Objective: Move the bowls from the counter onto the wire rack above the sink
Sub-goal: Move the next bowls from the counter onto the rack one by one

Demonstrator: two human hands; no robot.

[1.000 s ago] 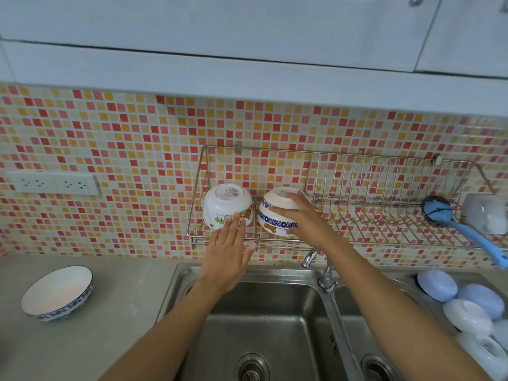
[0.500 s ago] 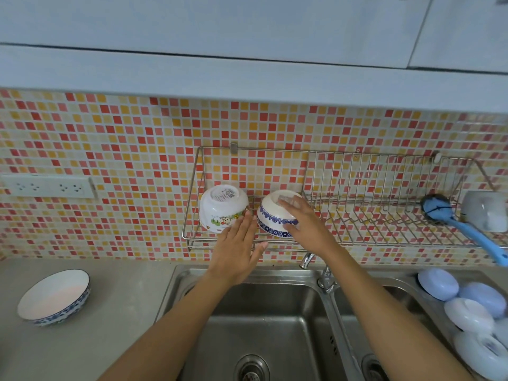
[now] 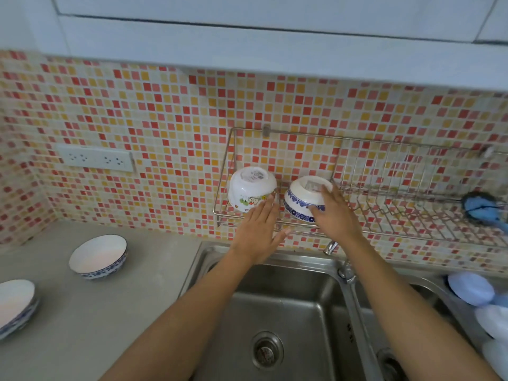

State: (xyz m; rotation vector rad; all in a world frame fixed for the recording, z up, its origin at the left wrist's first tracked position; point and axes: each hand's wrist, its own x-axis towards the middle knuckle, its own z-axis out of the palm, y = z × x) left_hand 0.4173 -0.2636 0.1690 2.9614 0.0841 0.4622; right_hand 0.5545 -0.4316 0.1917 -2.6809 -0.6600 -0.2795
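Head view: chrome wire rack [image 3: 371,188] on the mosaic wall, approx 1 o'clock from frame centre, above the double steel sink [image 3: 288,312]. Two bowls already on it, upside down and tilted: white bowl w/ cartoon print [image 3: 251,188] at the rack's left end, blue-and-white patterned ceramic bowl [image 3: 303,200] just beside it at 3 o'clock. Left hand [image 3: 258,229]: fingers straight and together, tips touching the cartoon bowl's lower side; grip wide, holding nothing. Right hand [image 3: 334,215]: fingers spread flat over the patterned bowl's right side, pressing or steadying it, not curled round it.

Two bowls left on the grey worktop [image 3: 96,312]: white bowl w/ blue outer pattern [image 3: 99,257] at approx 9 o'clock, upright, and a shallow white-and-blue bowl [image 3: 16,303] at 8 o'clock, cut off by the frame edge. So the job looks approx half done.

Handling, as a guess: glazed ceramic, stiff, fragile, prob. slick if wet, moderate weight. Best taken by the rim w/ thumb inside, or cupped under the foot ring; set down gently against the wires.

Writing: sticker w/ a code patch on the cartoon bowl's base, a label on the other base; both too small to read.
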